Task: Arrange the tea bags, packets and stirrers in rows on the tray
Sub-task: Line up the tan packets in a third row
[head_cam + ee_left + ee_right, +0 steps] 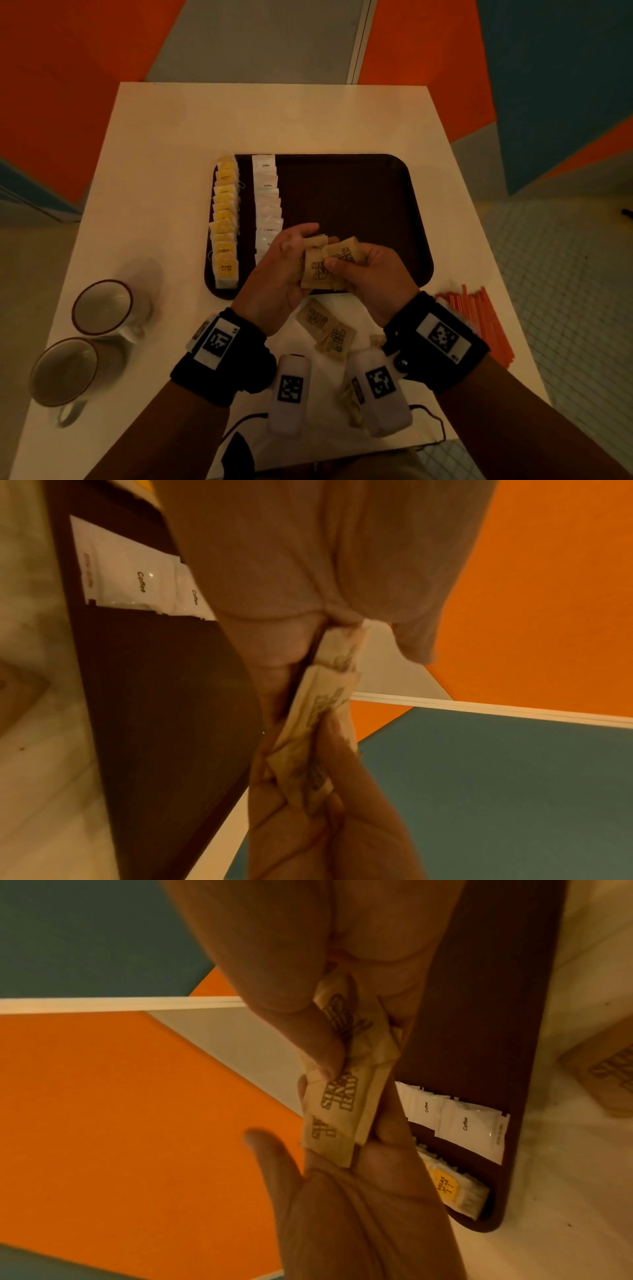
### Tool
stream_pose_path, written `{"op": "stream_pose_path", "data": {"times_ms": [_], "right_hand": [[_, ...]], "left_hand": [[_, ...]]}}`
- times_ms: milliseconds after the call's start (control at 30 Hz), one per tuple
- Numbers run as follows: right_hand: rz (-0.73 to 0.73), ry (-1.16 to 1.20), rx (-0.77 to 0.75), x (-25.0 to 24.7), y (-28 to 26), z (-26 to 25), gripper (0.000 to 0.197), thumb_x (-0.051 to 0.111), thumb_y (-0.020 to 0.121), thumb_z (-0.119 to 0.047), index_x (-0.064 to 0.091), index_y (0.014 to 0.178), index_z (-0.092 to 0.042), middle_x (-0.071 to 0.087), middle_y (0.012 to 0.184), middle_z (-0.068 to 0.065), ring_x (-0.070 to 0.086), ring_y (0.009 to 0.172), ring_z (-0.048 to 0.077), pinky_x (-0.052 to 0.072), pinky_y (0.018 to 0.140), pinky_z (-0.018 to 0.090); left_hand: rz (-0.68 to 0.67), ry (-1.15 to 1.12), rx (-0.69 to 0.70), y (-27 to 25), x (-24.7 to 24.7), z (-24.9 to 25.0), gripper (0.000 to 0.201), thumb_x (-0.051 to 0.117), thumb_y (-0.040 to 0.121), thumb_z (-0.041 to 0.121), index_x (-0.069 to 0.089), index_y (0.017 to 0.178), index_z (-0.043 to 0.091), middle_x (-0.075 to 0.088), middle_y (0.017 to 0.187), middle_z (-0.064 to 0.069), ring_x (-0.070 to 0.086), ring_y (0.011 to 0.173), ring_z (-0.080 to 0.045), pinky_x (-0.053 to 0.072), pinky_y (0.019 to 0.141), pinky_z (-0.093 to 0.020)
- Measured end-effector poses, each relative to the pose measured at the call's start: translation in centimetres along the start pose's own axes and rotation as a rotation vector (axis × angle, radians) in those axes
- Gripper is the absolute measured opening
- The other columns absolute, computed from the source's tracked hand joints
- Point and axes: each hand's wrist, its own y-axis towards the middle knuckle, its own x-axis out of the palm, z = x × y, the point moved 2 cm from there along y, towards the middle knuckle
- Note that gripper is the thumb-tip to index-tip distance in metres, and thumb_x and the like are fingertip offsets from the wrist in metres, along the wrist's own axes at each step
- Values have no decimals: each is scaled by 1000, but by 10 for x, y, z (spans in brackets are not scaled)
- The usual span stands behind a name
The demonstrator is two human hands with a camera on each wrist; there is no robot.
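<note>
A dark brown tray [359,192] lies mid-table. A row of yellow tea bags [224,219] runs along its left edge, and a row of white coffee packets [267,202] lies beside it. Both hands hover over the tray's near edge with a fanned bundle of brown sugar packets [322,263] between them. My left hand [298,243] cradles the bundle in its curled fingers. My right hand [346,263] pinches the top packet with its thumb. The packets [342,1104] show printed lettering in the right wrist view, and they [322,696] appear edge-on in the left wrist view. Orange stirrers [479,318] lie on the table at the right.
More loose sugar packets [325,325] lie on the white table [164,154] between my wrists. Two mugs [102,308] stand at the near left. The right half of the tray is bare. The table's edges drop to a tiled floor on the right.
</note>
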Motion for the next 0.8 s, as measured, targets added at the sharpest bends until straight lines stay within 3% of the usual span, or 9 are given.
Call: {"op": "stream_pose_path", "data": {"times_ms": [100, 233, 300, 400, 500, 667, 800], "right_hand": [[-6, -85, -61, 7, 0, 2, 17, 57, 86, -2, 63, 102, -1, 68, 98, 19, 67, 88, 27, 57, 80, 38], [54, -175, -129, 7, -2, 0, 16, 55, 89, -9, 61, 103, -7, 67, 100, 16, 66, 92, 26, 56, 82, 37], [80, -195, -178, 6, -3, -2, 15, 61, 85, -10, 62, 100, -13, 67, 95, 11, 65, 86, 19, 56, 75, 32], [138, -240, -252, 3, -4, -6, 21, 70, 78, -9, 63, 95, -17, 66, 86, 0, 63, 73, 4, 53, 62, 18], [127, -289, -285, 0, -1, -11, 10, 61, 86, -11, 64, 93, -16, 67, 84, -3, 62, 71, 1, 51, 61, 14], [60, -45, -60, -18, 7, -12, 15, 50, 92, -12, 64, 90, -15, 67, 89, 3, 61, 80, 12, 47, 60, 20], [-21, -67, -117, -27, 4, -25, 16, 55, 88, -6, 66, 86, -17, 71, 81, -3, 66, 75, 8, 51, 58, 16]], "left_hand": [[21, 3, 0, 2, 3, -2, 28, 44, 92, 21, 50, 118, 14, 62, 113, -11, 65, 96, -20, 57, 77, -33], [44, -12, -24, 1, 5, -1, 23, 42, 89, 27, 52, 107, 17, 61, 107, -11, 65, 91, -21, 56, 79, -38], [29, 16, -34, 0, 6, -1, 18, 43, 91, 20, 51, 107, 19, 61, 109, -10, 65, 95, -22, 57, 81, -37], [9, 37, -31, -2, 8, -3, 28, 43, 92, 14, 50, 118, 20, 60, 116, -10, 65, 99, -21, 56, 81, -34], [36, 36, -32, -2, 2, -4, 27, 41, 94, 17, 51, 119, 23, 64, 111, -4, 66, 95, -17, 56, 76, -31], [86, -58, -86, -3, -12, -4, 23, 40, 94, 30, 58, 108, 25, 64, 88, -3, 66, 82, -17, 57, 73, -34], [76, -36, -156, -3, -14, 1, 49, 38, 79, 58, 60, 105, 23, 64, 87, -6, 64, 76, -17, 57, 65, -31]]}}
